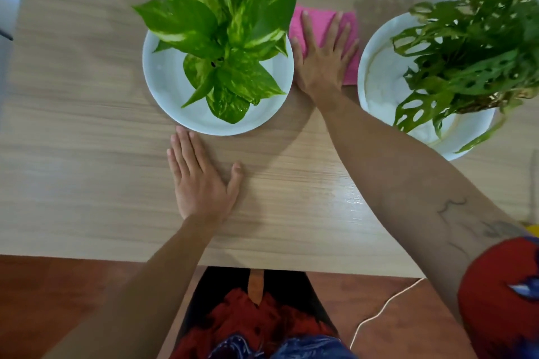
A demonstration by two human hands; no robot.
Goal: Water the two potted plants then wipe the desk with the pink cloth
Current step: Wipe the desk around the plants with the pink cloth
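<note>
Pink cloth (320,20) lies upper centre of the frame, between the two plant saucers, long axis toward the desk's far edge. Right hand (323,58) presses flat on it, fingers spread; left hand (201,181) rests flat and empty on the desk (87,125), well nearer the person.

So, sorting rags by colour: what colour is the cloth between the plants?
Pink, clearest in the head view.

Bare forearms; dark tattoo lines (455,213) on right forearm; red short sleeve (501,294) with blue print; red-blue shirt front (262,326).
</note>
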